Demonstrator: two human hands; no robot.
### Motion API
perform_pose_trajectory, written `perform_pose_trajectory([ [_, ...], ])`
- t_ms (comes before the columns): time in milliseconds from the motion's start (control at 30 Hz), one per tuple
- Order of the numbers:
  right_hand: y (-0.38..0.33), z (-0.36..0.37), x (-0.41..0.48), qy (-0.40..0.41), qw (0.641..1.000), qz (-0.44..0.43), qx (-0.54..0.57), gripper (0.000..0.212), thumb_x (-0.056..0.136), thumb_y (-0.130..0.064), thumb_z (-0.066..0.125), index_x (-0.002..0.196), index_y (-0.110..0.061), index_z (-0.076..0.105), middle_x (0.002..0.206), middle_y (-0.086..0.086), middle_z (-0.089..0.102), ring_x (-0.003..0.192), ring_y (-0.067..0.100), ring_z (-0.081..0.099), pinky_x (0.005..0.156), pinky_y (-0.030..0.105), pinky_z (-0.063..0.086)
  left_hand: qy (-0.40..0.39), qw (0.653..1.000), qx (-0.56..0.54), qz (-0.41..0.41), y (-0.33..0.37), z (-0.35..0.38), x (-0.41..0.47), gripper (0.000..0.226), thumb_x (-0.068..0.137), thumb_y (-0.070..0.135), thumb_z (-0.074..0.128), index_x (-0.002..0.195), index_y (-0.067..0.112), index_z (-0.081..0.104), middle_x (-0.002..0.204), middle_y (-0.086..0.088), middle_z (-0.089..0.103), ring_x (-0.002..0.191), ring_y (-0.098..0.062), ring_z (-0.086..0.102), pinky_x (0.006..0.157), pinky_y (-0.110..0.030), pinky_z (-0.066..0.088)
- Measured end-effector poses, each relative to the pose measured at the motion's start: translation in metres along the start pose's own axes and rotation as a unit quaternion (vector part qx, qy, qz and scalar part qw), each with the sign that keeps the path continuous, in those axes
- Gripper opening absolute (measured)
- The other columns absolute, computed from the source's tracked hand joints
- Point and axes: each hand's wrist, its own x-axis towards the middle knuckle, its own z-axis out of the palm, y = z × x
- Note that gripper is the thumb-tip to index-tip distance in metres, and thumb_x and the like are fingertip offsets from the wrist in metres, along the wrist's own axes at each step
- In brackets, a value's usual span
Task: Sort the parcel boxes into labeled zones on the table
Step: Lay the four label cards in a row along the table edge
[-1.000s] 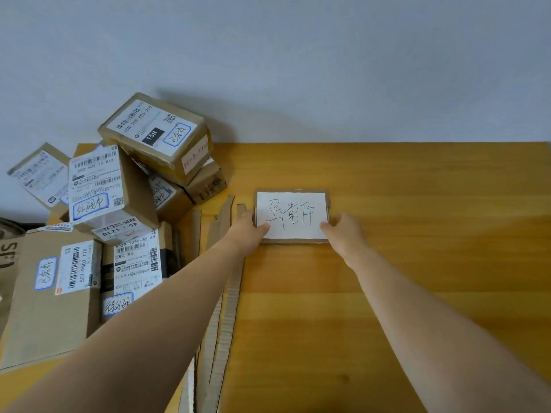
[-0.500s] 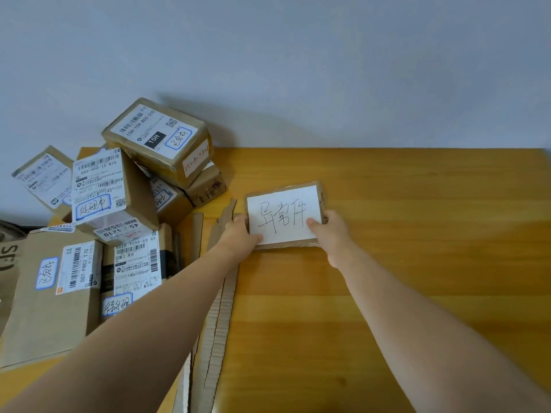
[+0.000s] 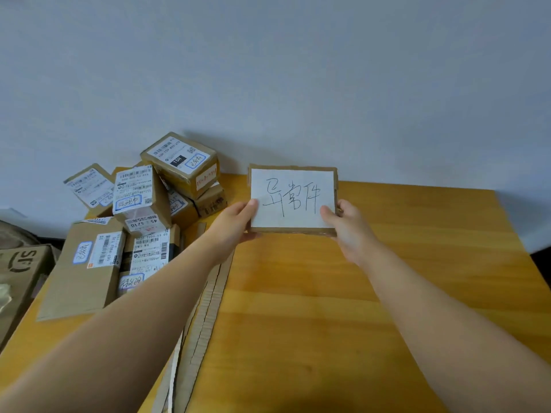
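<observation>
Wooden table (image 3: pixel 387 293), grey wall (image 3: pixel 298 70), boxes (image 3: pixel 140 204), card (image 3: pixel 293 198) in left hand (image 3: pixel 235 225), right hand (image 3: pixel 348 231)

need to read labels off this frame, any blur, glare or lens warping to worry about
Head view: light is soft and even, with no glare on the sign card, and its handwriting is sharp; small print on the parcel boxes is soft and mostly unreadable; the wide lens stretches the forearms and splays the table edges.

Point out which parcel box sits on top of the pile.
The tilted box with the black 15H tag on its white label, nearest the wall. It rests on other boxes, while the big flat box lies low on the table.
</observation>
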Motion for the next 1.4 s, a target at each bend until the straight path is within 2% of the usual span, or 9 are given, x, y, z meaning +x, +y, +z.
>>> perform_pose_trajectory([
  [367, -0.001, 0.012, -0.022, 0.044, 0.998, -0.039, 0.038, 0.034, 0.086, -0.024, 0.071, 0.109, -0.015, 0.048, 0.097, -0.003, 0.06, 0.086, 0.012, 0.06, 0.072, 0.027, 0.048, 0.109, 0.986, -0.125, 0.028, -0.009, 0.012, -0.027, 0.017, 0.1, 0.028, 0.045, 0.105, 0.016, 0.056, 0.114, -0.005, 0.065, 0.104, -0.02, 0.064, 0.078, -0.033, 0.054],
  [533, 0.006, 0.014, -0.022, 0.014, 1.0, -0.005, 0.024, 0.012, 0.089, -0.022, 0.067, 0.087, -0.016, 0.056, 0.081, -0.006, 0.062, 0.071, 0.009, 0.058, 0.06, 0.024, 0.041, 0.126, 0.985, -0.118, 0.02, -0.018, 0.004, -0.032, 0.032, 0.092, 0.029, 0.059, 0.117, 0.01, 0.055, 0.11, -0.005, 0.069, 0.096, -0.017, 0.068, 0.069, -0.025, 0.054],
  [700, 0.016, 0.018, -0.01, 0.026, 1.0, 0.017, -0.005, 0.013, 0.09, -0.022, 0.066, 0.085, -0.011, 0.06, 0.087, 0.003, 0.065, 0.081, 0.02, 0.061, 0.069, 0.035, 0.052, 0.089, 0.984, -0.154, -0.008, -0.029, -0.006, -0.031, 0.031, 0.095, 0.026, 0.054, 0.123, 0.015, 0.054, 0.112, -0.005, 0.069, 0.096, -0.017, 0.068, 0.073, -0.028, 0.055],
  [800, 0.023, 0.023, -0.002, 0.026, 0.999, 0.025, -0.018, 0.015, 0.092, -0.022, 0.063, 0.083, -0.012, 0.058, 0.091, 0.006, 0.065, 0.074, 0.021, 0.063, 0.058, 0.031, 0.055, 0.096, 0.985, -0.144, -0.017, -0.039, -0.018, -0.024, 0.031, 0.096, 0.024, 0.053, 0.125, 0.016, 0.052, 0.114, -0.005, 0.068, 0.097, -0.017, 0.067, 0.072, -0.027, 0.054],
  [900, 0.026, 0.03, 0.008, 0.039, 0.988, 0.008, -0.149, 0.021, 0.096, -0.032, 0.054, 0.094, -0.012, 0.051, 0.088, 0.001, 0.06, 0.059, 0.018, 0.061, 0.044, 0.026, 0.047, 0.149, 0.982, -0.107, -0.038, -0.048, -0.031, -0.01, 0.033, 0.095, 0.024, 0.056, 0.126, 0.014, 0.053, 0.115, -0.007, 0.067, 0.096, -0.018, 0.065, 0.08, -0.032, 0.054],
  [967, 0.028, 0.035, 0.022, 0.058, 0.973, -0.005, -0.224, 0.023, 0.099, -0.034, 0.048, 0.101, -0.011, 0.044, 0.088, -0.002, 0.053, 0.068, 0.017, 0.054, 0.056, 0.027, 0.042, 0.181, 0.982, -0.033, -0.05, -0.055, -0.039, 0.002, 0.035, 0.096, 0.024, 0.055, 0.128, 0.012, 0.052, 0.116, -0.006, 0.065, 0.092, -0.014, 0.063, 0.072, -0.026, 0.053],
  [1067, 0.028, 0.044, 0.051, 0.066, 0.982, 0.019, -0.176, 0.023, 0.101, -0.023, 0.042, 0.12, -0.01, 0.042, 0.09, -0.001, 0.05, 0.07, 0.018, 0.048, 0.063, 0.033, 0.045, 0.186, 0.978, 0.057, -0.074, -0.066, -0.048, 0.021, 0.036, 0.097, 0.023, 0.053, 0.129, 0.008, 0.05, 0.119, -0.009, 0.063, 0.089, -0.014, 0.061, 0.061, -0.02, 0.048],
  [1233, 0.024, 0.058, 0.104, 0.096, 0.988, 0.044, -0.115, 0.029, 0.1, -0.006, 0.041, 0.129, -0.007, 0.044, 0.117, 0.007, 0.057, 0.063, 0.014, 0.062, 0.058, 0.024, 0.054, 0.188, 0.967, 0.145, -0.095, -0.077, -0.055, 0.051, 0.038, 0.097, 0.024, 0.052, 0.13, 0.008, 0.043, 0.123, -0.009, 0.06, 0.103, -0.024, 0.062, 0.077, -0.035, 0.056],
  [1400, 0.041, 0.072, 0.147, 0.122, 0.984, 0.081, -0.102, 0.025, 0.099, -0.004, 0.045, 0.124, -0.003, 0.052, 0.102, 0.007, 0.063, 0.063, 0.015, 0.066, 0.055, 0.021, 0.057, 0.165, 0.965, 0.191, -0.078, -0.085, -0.05, 0.065, 0.033, 0.097, 0.024, 0.052, 0.125, 0.011, 0.042, 0.112, -0.001, 0.058, 0.09, -0.013, 0.059, 0.063, -0.021, 0.05],
])
